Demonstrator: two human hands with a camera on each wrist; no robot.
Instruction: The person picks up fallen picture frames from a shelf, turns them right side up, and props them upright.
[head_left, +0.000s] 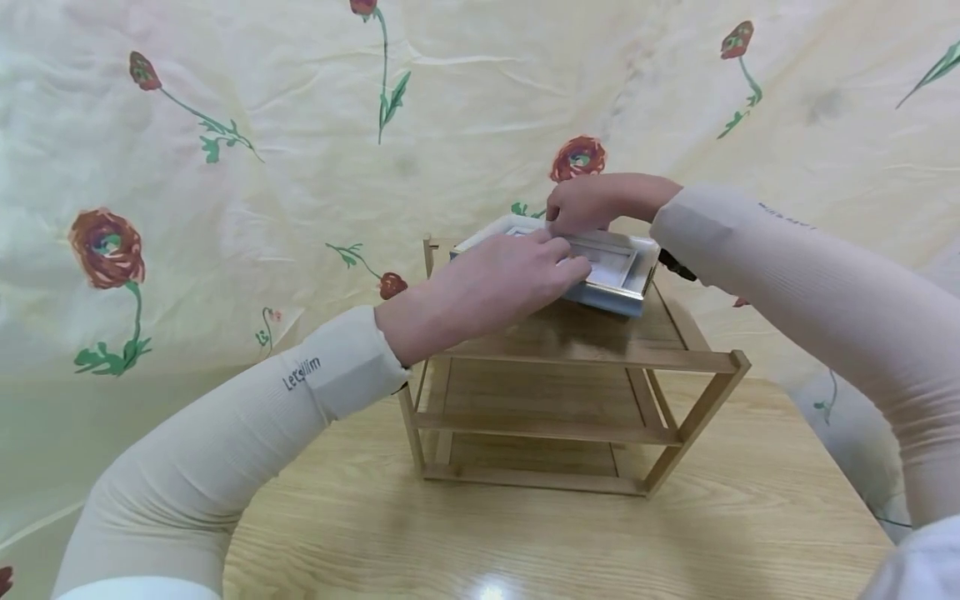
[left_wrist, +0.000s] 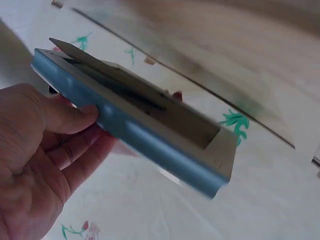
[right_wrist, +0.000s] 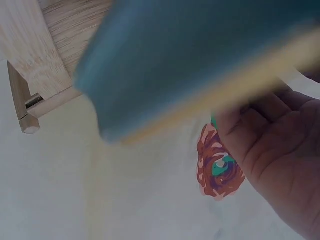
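Observation:
A picture frame (head_left: 606,298) with blue sides and a white, gold-edged front is held tilted above a wooden rack. My left hand (head_left: 498,279) grips its near long side; in the left wrist view the thumb presses the blue edge (left_wrist: 130,135) and the fingers go underneath. There, a back flap (left_wrist: 192,122) stands slightly away from the frame's rear. At the far side, my right hand (head_left: 588,202) holds the frame with bent fingers. The right wrist view shows the blue side (right_wrist: 190,65) blurred and large, with the right palm (right_wrist: 285,150) beside it; some fingertips are hidden.
The three-tier wooden rack (head_left: 540,392) stands on a light wood table (head_left: 525,542), its top shelf just under the picture frame. A cream cloth (head_left: 300,167) printed with red flowers hangs behind. The table's right edge slopes away beyond the rack.

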